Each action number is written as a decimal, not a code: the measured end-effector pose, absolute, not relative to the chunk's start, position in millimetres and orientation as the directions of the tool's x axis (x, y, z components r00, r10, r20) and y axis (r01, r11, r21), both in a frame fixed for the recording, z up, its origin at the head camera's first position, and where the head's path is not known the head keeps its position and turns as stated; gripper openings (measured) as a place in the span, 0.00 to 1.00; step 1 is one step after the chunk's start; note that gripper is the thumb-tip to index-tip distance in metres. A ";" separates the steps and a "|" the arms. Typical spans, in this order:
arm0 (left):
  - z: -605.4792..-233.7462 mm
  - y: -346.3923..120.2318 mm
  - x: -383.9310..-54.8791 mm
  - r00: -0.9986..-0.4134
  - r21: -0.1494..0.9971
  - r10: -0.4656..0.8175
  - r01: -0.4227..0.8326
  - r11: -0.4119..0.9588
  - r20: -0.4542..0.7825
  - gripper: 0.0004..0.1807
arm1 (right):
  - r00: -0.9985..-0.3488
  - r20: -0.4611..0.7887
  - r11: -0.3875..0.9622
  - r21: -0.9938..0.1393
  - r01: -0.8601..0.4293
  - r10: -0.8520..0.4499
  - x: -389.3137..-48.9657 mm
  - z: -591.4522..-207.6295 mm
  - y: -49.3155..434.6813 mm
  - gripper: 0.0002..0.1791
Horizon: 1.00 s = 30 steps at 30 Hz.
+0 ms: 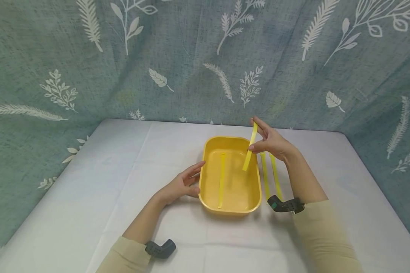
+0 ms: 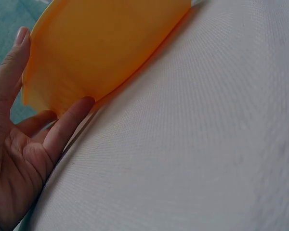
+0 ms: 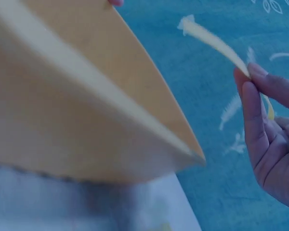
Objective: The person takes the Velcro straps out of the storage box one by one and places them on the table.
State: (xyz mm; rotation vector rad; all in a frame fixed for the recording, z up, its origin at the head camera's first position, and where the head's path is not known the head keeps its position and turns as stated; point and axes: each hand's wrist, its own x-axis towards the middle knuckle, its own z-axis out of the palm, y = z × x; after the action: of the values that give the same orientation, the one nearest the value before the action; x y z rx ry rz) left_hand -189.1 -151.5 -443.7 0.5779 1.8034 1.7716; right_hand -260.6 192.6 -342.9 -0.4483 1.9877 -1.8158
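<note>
A yellow rectangular tray [image 1: 240,206] with rounded corners stands on the white table. One narrow yellow strip [image 1: 222,180] lies lengthwise inside it, left of the middle. My left hand [image 1: 181,185] touches the tray's left wall, its fingers and thumb spread along the outside; the left wrist view shows the fingertips against the orange-looking wall [image 2: 106,43]. Above the tray's right rim, my right hand [image 1: 271,144] pinches a second yellow strip [image 1: 250,148], which slants down over the tray. The right wrist view shows this strip [image 3: 216,43] between thumb and fingertips.
Two more yellow strips [image 1: 265,176] lie side by side on the table, right of the tray and partly under the right hand. A green-blue cloth [image 1: 177,98] with white leaf prints hangs behind the white-covered table [image 1: 150,151].
</note>
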 end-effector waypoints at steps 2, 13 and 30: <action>-444.0 -151.3 -188.8 -0.762 0.997 0.642 -0.066 0.045 -0.080 0.50 | -0.868 -0.080 0.100 -0.994 0.035 -0.490 -259.0 -342.5 200.9 0.57; -445.0 -150.1 -187.1 -0.768 0.995 0.633 -0.072 0.067 -0.098 0.48 | -0.856 -0.133 0.224 -0.974 0.020 -0.500 -246.8 -344.1 242.5 0.60; -444.1 -151.5 -189.2 -0.772 0.996 0.629 -0.060 0.066 -0.089 0.49 | -0.852 -0.267 0.369 -0.925 0.095 -0.450 -223.7 -370.0 285.8 0.62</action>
State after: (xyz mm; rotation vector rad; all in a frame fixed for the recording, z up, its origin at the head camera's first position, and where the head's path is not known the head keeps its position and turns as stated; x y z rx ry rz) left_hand -189.2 -151.5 -444.1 0.5643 1.8385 1.7578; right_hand -223.7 285.8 -370.0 -0.3069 2.1521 -1.5005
